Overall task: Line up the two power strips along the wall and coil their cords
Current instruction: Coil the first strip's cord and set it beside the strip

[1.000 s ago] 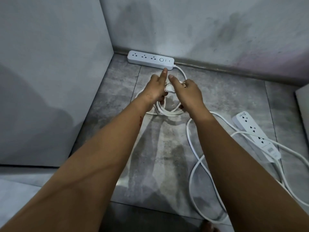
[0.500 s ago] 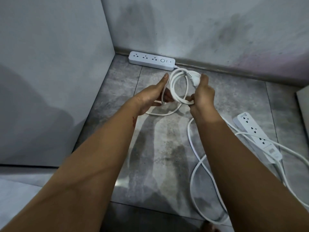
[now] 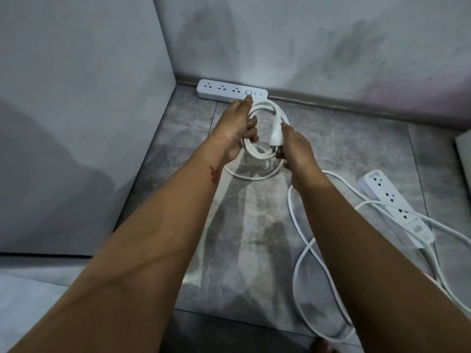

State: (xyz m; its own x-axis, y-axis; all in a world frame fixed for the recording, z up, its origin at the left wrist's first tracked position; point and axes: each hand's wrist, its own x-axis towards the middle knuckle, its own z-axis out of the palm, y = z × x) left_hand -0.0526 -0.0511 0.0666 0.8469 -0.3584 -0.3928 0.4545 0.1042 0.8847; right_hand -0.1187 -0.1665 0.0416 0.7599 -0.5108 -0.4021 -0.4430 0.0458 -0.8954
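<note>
Left hand point(image 3: 235, 128) grips the coiled cord point(image 3: 265, 151); right hand point(image 3: 297, 149) pinches its plug point(image 3: 277, 132). First strip point(image 3: 230, 93) sits flush against the back wall point(image 3: 305, 47); a left fingertip overlaps it. Second strip point(image 3: 396, 212) lies angled on the floor point(image 3: 331, 138), right, its loose cord point(image 3: 300, 256) partly hidden behind the right forearm.

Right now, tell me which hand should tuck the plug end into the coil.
Right hand: it already pinches the plug beside the coil. The left hand grips the loops, steadying them.

Both forearms are bare, sleeveless; a small red mark point(image 3: 214, 173) sits near the left wrist.
</note>
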